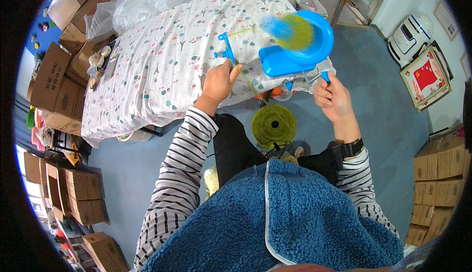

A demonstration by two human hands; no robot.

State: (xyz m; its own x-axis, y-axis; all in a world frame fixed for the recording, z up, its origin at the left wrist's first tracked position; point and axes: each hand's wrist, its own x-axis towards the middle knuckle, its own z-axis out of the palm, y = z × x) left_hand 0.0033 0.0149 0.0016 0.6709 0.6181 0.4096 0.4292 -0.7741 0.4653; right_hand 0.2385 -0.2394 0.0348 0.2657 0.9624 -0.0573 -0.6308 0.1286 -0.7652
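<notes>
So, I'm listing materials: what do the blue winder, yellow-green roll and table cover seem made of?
Blue winder: probably hard plastic, smooth, evenly coloured, with rounded, moulded-looking edges.
Yellow-green roll: perhaps synthetic mesh or fibre, coarse with a faint sheen.
Table cover: matte printed cloth or thin plastic, hanging in folds.

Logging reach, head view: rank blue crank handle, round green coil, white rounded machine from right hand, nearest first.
1. Blue crank handle: in the right hand.
2. Round green coil: left of the hand.
3. White rounded machine: far right.
</notes>
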